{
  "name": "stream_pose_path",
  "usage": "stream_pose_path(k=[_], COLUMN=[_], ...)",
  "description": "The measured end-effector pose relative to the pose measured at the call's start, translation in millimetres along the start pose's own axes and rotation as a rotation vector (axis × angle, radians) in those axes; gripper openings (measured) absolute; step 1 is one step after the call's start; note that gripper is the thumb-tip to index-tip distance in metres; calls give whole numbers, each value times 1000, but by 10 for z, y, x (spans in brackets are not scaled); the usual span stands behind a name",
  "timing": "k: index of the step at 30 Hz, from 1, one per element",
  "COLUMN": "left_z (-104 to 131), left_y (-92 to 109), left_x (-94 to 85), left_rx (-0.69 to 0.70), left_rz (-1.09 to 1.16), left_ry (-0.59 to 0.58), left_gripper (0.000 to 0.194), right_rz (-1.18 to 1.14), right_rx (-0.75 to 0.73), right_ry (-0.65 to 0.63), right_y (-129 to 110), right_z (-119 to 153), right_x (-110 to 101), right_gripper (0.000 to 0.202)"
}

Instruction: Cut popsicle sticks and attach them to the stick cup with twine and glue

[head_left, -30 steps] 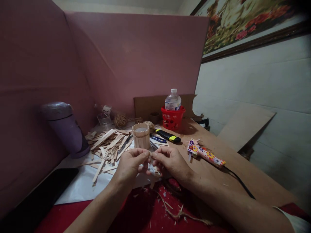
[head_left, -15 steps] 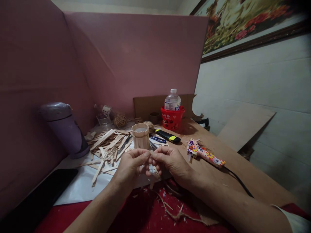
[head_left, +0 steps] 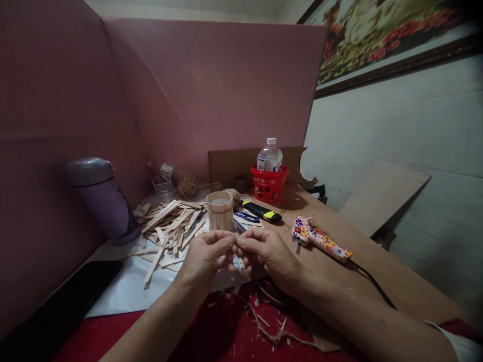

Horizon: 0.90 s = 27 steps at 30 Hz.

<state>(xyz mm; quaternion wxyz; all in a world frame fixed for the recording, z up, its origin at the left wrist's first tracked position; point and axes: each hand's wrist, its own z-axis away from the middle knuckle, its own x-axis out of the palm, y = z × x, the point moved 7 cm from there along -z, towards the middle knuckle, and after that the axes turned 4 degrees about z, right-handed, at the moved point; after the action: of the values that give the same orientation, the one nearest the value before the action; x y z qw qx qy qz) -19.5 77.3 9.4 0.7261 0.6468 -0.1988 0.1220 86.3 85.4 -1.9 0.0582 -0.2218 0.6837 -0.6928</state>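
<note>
A small piece [head_left: 237, 240] sits at the meeting fingertips of the left hand [head_left: 206, 251] and the right hand [head_left: 266, 251], just on the near side of a cup faced with wooden sticks [head_left: 220, 213]. Each hand is closed on it, thumb against forefinger; what it is cannot be told, as the fingertips cover nearly all of it. The hands also hide the foot of the cup. Below them, something pale is too blurred to name, and a twine strand [head_left: 277, 338] lies on the red cloth [head_left: 101, 332].

Left of the cup, sticks [head_left: 173, 226] overlap in a loose pile. To its right lie a blue tool, partly covered, and a black-and-yellow knife [head_left: 260, 211]; a flowered glue gun [head_left: 320, 240] rests farther right on the bench [head_left: 396, 281], its cord passing behind the right forearm. A dark slab at near left is cut off by the frame.

Since half a second ago, the view has shifted slightly; the hands keep their pinch, and the cup, knife and glue gun stay put.
</note>
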Motion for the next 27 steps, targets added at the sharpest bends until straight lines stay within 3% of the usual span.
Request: stream_pose_path(k=[21, 27], left_z=[4, -19], left_y=[0, -28], left_x=[-5, -57], left_rx=[13, 17], left_rz=[-19, -87], left_ry=[-15, 27], left_gripper=[19, 23], right_rz=[-24, 12], right_rx=[32, 50], right_ry=[-4, 21], right_y=[0, 21], right_z=[23, 30], right_x=[39, 33], right_gripper=[20, 19])
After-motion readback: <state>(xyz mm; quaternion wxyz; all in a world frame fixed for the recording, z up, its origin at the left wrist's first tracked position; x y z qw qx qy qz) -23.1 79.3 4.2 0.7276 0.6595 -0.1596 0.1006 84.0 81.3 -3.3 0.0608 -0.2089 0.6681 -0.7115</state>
